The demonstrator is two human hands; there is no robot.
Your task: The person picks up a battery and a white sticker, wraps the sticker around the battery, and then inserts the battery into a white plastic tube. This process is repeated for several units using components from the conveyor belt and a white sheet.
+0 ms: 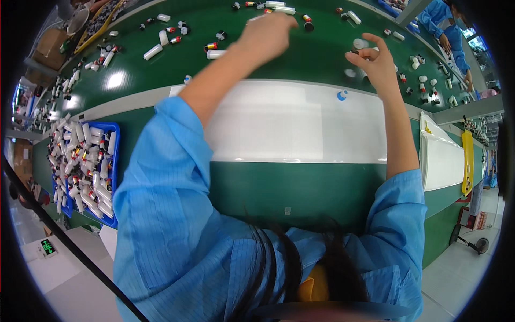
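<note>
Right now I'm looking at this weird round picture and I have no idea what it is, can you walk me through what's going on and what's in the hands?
This is one picture from a wide fisheye camera worn on a person's head, looking down, so straight edges bend near the rim. There is no machine here: the two arms in blue sleeves are the wearer's own.

The left hand reaches far out over a green belt strewn with small white tubes and caps, some with red parts. It seems to have a slim white piece at its fingertips, though that is hard to tell. The right hand reaches out too, beside a small white round cap; whether it grips anything is unclear.

Nearer the body lies a white panel. At the left, a blue tray is heaped with the same white tubes. At the top right another person's blue sleeve shows.
</note>
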